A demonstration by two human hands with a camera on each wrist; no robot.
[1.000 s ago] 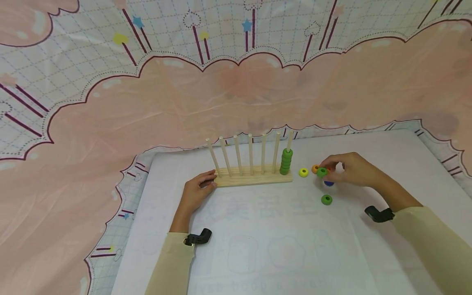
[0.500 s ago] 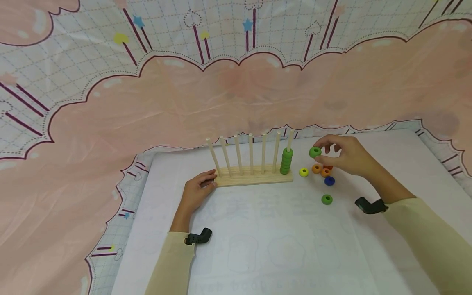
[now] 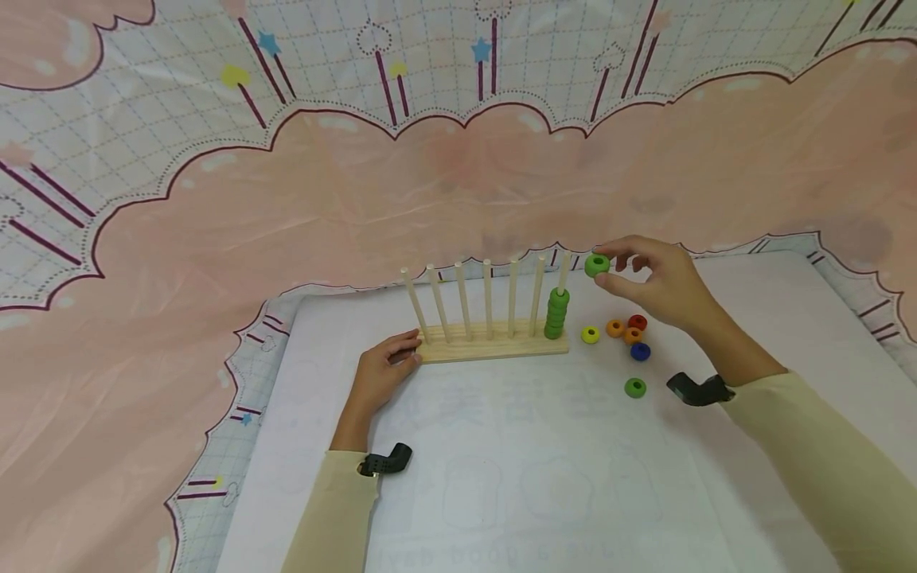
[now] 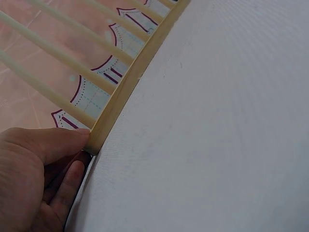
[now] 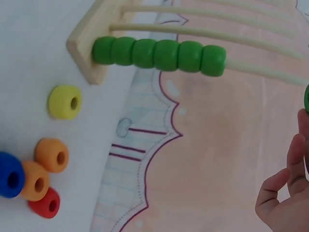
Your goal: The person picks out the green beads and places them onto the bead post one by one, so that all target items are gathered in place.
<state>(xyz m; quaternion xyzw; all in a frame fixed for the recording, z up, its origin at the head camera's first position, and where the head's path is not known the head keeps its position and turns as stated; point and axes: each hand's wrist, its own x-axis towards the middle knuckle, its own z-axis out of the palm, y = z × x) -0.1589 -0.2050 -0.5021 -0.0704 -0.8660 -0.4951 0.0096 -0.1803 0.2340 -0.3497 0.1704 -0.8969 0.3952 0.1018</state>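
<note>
A wooden peg rack [image 3: 494, 350] with several upright rods stands on the white tabletop. Its rightmost rod carries a stack of green beads [image 3: 556, 313], topped by bare wood. At the rack's left end, my left hand [image 3: 378, 374] grips the base between thumb and fingers, also visible in the left wrist view. My right hand [image 3: 662, 282] pinches a loose green bead [image 3: 597, 265] in the air, just right of the stacked rod's tip. Only a sliver of that bead shows at the right wrist view's edge.
Right of the rack lie a yellow bead [image 3: 590, 334], two orange beads [image 3: 614, 328], a red bead [image 3: 637, 321] and a blue bead [image 3: 641, 351]. Nearer the front rests another green bead [image 3: 634, 387]. A patterned peach cloth [image 3: 444, 191] hangs behind the table.
My right hand has lifted the green bead from among the loose beads and carried it up and left toward the stacked rod. My left hand has not moved.
</note>
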